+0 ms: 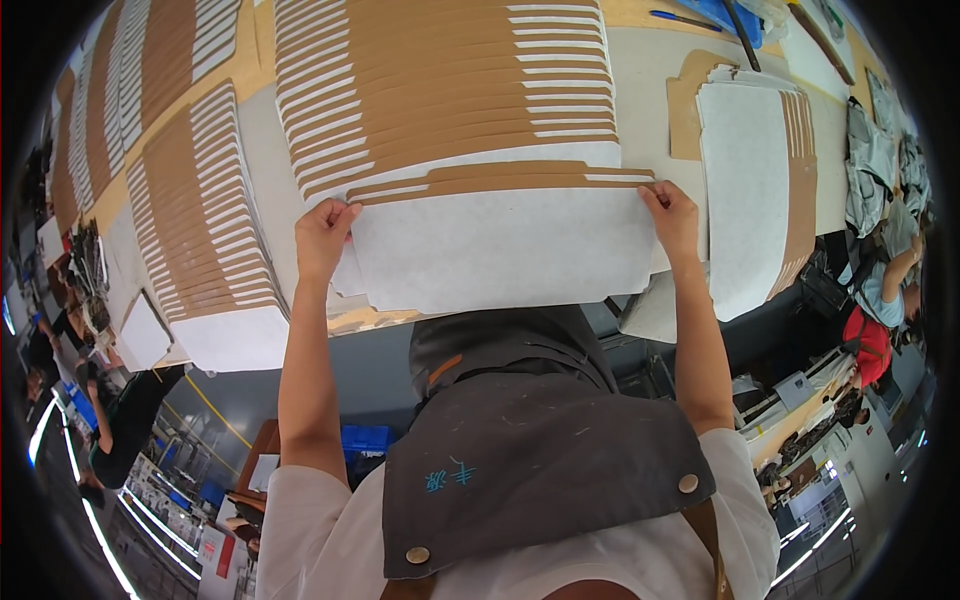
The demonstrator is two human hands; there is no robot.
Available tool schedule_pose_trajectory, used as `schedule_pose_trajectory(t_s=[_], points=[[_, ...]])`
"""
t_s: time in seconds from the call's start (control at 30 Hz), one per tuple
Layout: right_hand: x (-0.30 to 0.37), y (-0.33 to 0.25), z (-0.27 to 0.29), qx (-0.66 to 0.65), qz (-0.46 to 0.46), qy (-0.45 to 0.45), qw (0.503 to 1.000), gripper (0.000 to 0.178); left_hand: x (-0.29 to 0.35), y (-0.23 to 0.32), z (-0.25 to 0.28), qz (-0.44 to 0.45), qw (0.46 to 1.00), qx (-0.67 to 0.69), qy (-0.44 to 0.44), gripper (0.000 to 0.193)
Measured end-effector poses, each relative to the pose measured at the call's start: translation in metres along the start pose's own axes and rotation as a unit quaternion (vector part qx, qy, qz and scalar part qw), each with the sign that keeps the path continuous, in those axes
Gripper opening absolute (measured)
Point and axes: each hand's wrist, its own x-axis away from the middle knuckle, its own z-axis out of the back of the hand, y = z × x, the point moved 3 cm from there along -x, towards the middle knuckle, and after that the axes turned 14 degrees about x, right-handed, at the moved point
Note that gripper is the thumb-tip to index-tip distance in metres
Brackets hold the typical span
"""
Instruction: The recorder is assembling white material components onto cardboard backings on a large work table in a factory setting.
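Observation:
A white-faced cardboard sheet [505, 245] with a brown strip along its far edge lies flat in front of me, overhanging the table's near edge. A few more brown edges show just behind its own, so several sheets may be layered here. At its far left corner my left hand [325, 240] pinches the edge between thumb and fingers. My right hand [673, 212] grips the far right corner the same way. Directly beyond lies a large fanned stack of brown-and-white cardboard sheets [440, 90], whose near edge meets the held sheet.
A second fanned stack [195, 210] lies to the left, with more stacks [185, 45] behind it. On the right is a pile of white-faced sheets [745, 190]. A blue pen [685, 19] and a blue tray [725, 15] sit at the far right. Other people [885, 295] are at both sides.

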Motion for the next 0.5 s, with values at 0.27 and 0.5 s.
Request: schedule_pose_trajectory(t_s=[0.27, 0.5], points=[[-0.005, -0.037, 0.009, 0.101, 0.184, 0.073, 0.975, 0.031, 0.003, 0.05, -0.02, -0.343, 0.921, -0.183, 0.021, 0.026], [-0.023, -0.034, 0.007, 0.061, 0.206, -0.081, 0.973, 0.031, -0.016, 0.048, -0.03, -0.264, 0.911, -0.296, -0.113, 0.028]])
